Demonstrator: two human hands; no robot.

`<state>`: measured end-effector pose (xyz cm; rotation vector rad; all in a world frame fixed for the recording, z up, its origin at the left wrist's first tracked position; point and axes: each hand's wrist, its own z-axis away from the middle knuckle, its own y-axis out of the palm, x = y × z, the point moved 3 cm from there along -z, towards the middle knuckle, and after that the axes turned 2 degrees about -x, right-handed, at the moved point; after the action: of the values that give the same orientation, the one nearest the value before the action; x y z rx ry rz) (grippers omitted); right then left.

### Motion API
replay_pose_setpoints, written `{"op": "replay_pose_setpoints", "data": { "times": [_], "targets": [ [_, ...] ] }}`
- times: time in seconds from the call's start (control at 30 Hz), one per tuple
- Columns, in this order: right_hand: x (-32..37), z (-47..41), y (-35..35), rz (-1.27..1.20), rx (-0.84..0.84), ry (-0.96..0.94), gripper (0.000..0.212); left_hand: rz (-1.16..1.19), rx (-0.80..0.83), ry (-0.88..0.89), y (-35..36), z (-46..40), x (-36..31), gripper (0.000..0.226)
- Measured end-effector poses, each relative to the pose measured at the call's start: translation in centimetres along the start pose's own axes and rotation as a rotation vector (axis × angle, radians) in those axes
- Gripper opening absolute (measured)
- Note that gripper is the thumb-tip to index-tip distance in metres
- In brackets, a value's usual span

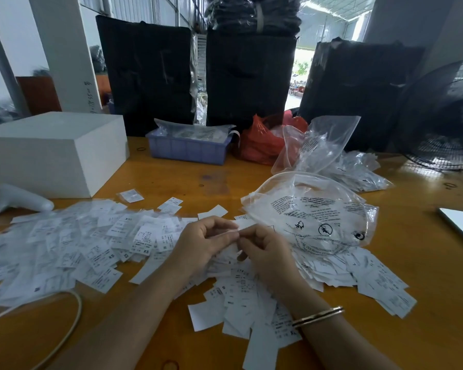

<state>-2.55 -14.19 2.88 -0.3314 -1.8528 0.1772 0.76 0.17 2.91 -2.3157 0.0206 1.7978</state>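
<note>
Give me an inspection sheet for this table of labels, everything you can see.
Surface: orange wooden table, front largely covered.
Job's things: heaps of small white printed size labels; one small white label raised; clear printed plastic bag beside it.
Clutter: white foam block, blue plastic tray, red plastic bag, white controller.
Hands: left hand and right hand both pinch the small white label.
Cables: white cable looped at front left.
Surroundings: tall black bags behind, black fan at right.

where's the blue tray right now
In the head view the blue tray sits at the far side of the table, left of centre, between the white foam block and the red bag.
</note>
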Motion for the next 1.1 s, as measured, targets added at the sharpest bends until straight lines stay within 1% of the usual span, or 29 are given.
{"op": "replay_pose_setpoints", "data": {
  "times": [0.13, 0.2, 0.23, 0.27, 0.37, 0.4, 0.43, 0.47, 0.57, 0.6, 0.63, 0.67, 0.73, 0.77, 0.83, 0.9, 1.0, 1.1],
  "targets": [
    [0.6, 0.3, 0.1, -0.011, 0.093, -0.041, 0.035, -0.034, -0.028, 0.026, -0.7, -0.3, 0.1, 0.009],
    [0.8, 0.2, -0.2, 0.067, 0.131, -0.051, 0.036, -0.082, -0.058, 0.053, -1.0, -0.4, 0.1, 0.006],
    [1.0, -0.2, -0.7, 0.124, 0.107, -0.063, 0.034, -0.112, -0.095, 0.067, -1.2, -0.4, 0.0, 0.005],
    [1.2, -1.0, -1.5, 0.162, 0.031, -0.082, 0.031, -0.144, -0.143, 0.08, -1.5, -0.5, 0.0, 0.006],
    [2.3, -4.5, -6.3, 0.226, -0.39, -0.18, 0.028, -0.327, -0.298, 0.127, -2.5, -0.5, 0.0, 0.012],
    [2.4, -5.7, -8.0, 0.287, -0.483, -0.189, 0.028, -0.401, -0.348, 0.142, -2.9, -0.6, 0.0, 0.014],
    [2.3, -6.9, -9.4, 0.364, -0.518, -0.155, 0.027, -0.46, -0.391, 0.155, -3.3, -0.6, 0.0, 0.017],
    [1.8, -8.0, -10.5, 0.501, -0.484, -0.098, 0.025, -0.515, -0.431, 0.167, -3.6, -0.6, 0.1, 0.02],
    [-1.7, -10.6, -12.1, 1.144, -0.084, 0.172, 0.024, -0.769, -0.54, 0.146, -5.0, -0.9, 0.6, 0.023],
    [-2.8, -10.7, -12.3, 1.28, 0.025, 0.251, 0.025, -0.855, -0.557, 0.112, -5.3, -1.0, 0.9, 0.023],
    [-3.6, -10.6, -12.3, 1.326, 0.103, 0.3, 0.026, -0.932, -0.559, 0.072, -5.6, -1.0, 1.2, 0.025],
    [-4.2, -10.5, -12.1, 1.306, 0.142, 0.332, 0.025, -1.001, -0.55, 0.028, -5.8, -1.1, 1.5, 0.026],
    [-4.4, -10.0, -11.6, 1.266, 0.1, 0.328, 0.02, -1.095, -0.53, -0.03, -5.8, -1.0, 1.7, 0.03],
    [-4.2, -9.8, -11.3, 1.293, 0.056, 0.297, 0.016, -1.117, -0.527, -0.029, -5.8, -1.0, 1.7, 0.032],
    [-3.7, -9.6, -11.1, 1.338, -0.037, 0.214, 0.016, -1.117, -0.52, 0.039, -5.3, -1.0, 1.4, 0.031],
    [-3.5, -9.4, -11.0, 1.308, -0.087, 0.173, 0.019, -1.091, -0.484, 0.153, -4.5, -0.9, 0.9, 0.026],
    [-3.2, -9.1, -11.2, 1.142, -0.123, 0.171, 0.021, -1.022, -0.361, 0.278, -2.9, -0.5, 0.5, 0.019],
    [-3.0, -8.8, -11.8, 0.996, -0.188, 0.2, 0.027, -0.965, -0.262, 0.299, -1.8, -0.2, 0.5, 0.015]
  ]
}}
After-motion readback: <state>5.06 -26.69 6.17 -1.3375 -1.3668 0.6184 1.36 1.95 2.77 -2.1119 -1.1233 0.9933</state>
